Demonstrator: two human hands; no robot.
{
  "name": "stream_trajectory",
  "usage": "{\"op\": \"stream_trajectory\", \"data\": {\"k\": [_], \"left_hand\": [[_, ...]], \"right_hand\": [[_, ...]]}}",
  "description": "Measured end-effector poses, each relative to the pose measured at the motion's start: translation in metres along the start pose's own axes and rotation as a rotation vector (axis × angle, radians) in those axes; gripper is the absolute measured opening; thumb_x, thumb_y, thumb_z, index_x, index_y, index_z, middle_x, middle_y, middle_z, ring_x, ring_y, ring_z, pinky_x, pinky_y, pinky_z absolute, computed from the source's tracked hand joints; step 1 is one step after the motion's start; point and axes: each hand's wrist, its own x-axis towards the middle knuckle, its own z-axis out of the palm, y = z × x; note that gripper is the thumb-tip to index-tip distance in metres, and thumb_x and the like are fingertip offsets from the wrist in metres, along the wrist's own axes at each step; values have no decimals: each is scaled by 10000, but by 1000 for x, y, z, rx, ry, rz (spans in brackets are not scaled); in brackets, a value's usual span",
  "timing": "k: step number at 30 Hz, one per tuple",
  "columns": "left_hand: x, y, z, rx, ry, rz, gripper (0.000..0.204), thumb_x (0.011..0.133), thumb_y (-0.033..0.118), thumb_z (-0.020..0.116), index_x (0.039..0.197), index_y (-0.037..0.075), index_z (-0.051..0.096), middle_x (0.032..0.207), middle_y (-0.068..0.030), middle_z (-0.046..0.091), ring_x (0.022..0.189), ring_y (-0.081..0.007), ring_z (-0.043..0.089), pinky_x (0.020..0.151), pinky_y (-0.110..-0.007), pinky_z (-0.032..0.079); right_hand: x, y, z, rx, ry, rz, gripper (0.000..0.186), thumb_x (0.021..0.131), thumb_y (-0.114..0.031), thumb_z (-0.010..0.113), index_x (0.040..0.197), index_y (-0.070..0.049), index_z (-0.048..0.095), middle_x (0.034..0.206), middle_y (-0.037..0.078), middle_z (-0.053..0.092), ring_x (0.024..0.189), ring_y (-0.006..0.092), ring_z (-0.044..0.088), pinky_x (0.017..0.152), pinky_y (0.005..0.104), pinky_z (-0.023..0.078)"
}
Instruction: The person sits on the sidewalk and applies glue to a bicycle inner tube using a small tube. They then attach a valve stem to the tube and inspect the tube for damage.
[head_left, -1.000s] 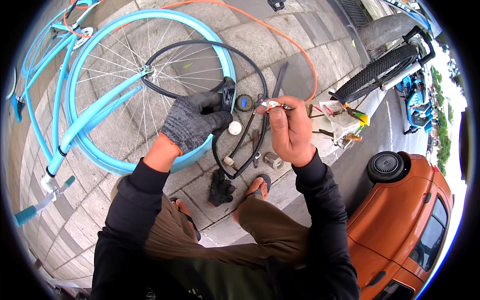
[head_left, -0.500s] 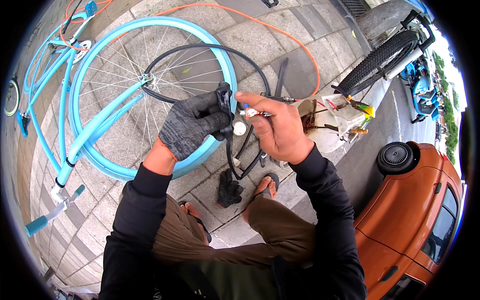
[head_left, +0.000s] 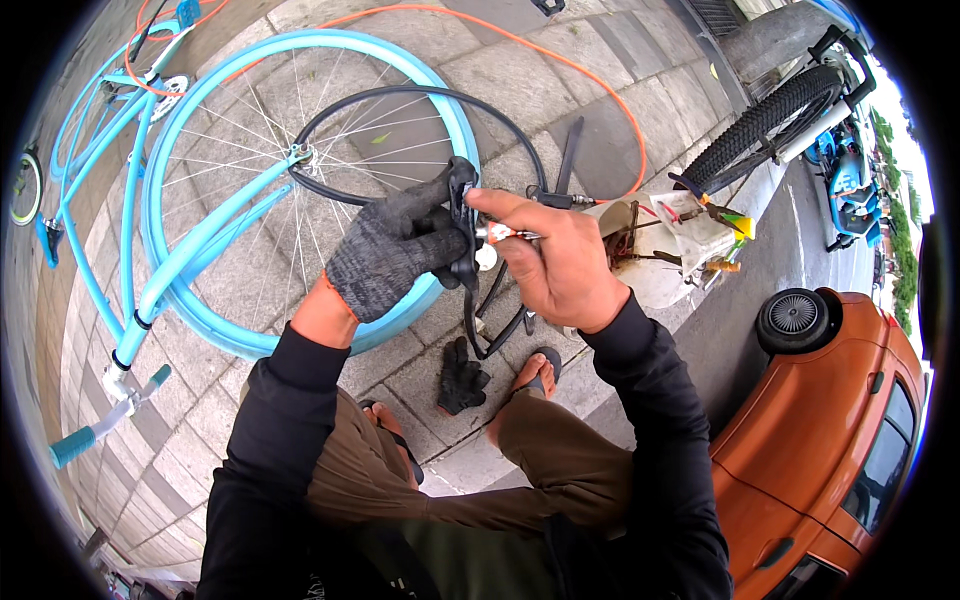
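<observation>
My left hand (head_left: pixel 395 245), in a grey-black knit glove, is closed around a black inner tube (head_left: pixel 462 180) and holds a section flat. The rest of the inner tube loops over the blue wheel (head_left: pixel 462 130) and hangs below my hands. My bare right hand (head_left: pixel 572 262) grips a small orange-and-white squeeze tube (head_left: pixel 497 232), partly hidden by the fingers. Its index fingertip is against the flattened section of inner tube. A second dark glove (head_left: pixel 460 380) lies on the paving by my feet.
A light-blue bicycle frame (head_left: pixel 190 250) lies at left with its handlebar grip (head_left: pixel 72 449) toward me. An orange hose (head_left: pixel 610 95) curves across the paving. To the right are a cut-open white container (head_left: pixel 655 250) with tools, a knobby tyre (head_left: pixel 765 125) and an orange car (head_left: pixel 810 430).
My right index finger has moved down slightly onto the flattened inner tube, and the squeeze tube has come closer to it. My left hand has shifted slightly right.
</observation>
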Motion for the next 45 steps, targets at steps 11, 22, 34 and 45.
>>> {"op": "stream_trajectory", "data": {"k": [11, 22, 34, 45], "left_hand": [[-1, -1, -4, -56, -38, -10, 518, 986, 32, 705, 1485, 44, 565, 1045, -73, 746, 927, -148, 718, 799, -321, 612], [1, -2, -2, -22, -22, 3, 643, 979, 41, 724, 1576, 90, 491, 1054, -62, 746, 832, -147, 715, 727, -305, 599], [-3, -8, -4, 4, -30, 26, 410, 978, 48, 728, 1380, 17, 656, 1130, -73, 767, 958, -114, 707, 836, -300, 601], [-3, -7, -3, 116, -21, 105, 441, 968, 38, 722, 1402, 15, 643, 1138, -63, 758, 964, -104, 696, 836, -295, 608]], "right_hand": [[2, -1, 10, 16, 92, -81, 186, 1032, -62, 632, 1182, -13, 533, 1230, 174, 751, 804, 290, 774, 688, 364, 602], [0, 0, 8, -9, 76, -97, 277, 991, 1, 649, 1223, -13, 499, 1298, 187, 726, 830, 290, 785, 676, 373, 606], [5, -11, 3, -137, -95, -72, 175, 1044, -52, 599, 1191, 3, 522, 1277, 243, 721, 1005, 372, 778, 826, 390, 621], [1, -2, 7, -109, -13, -119, 282, 961, -30, 698, 1201, -16, 552, 1260, 153, 739, 813, 301, 768, 684, 369, 602]]}}
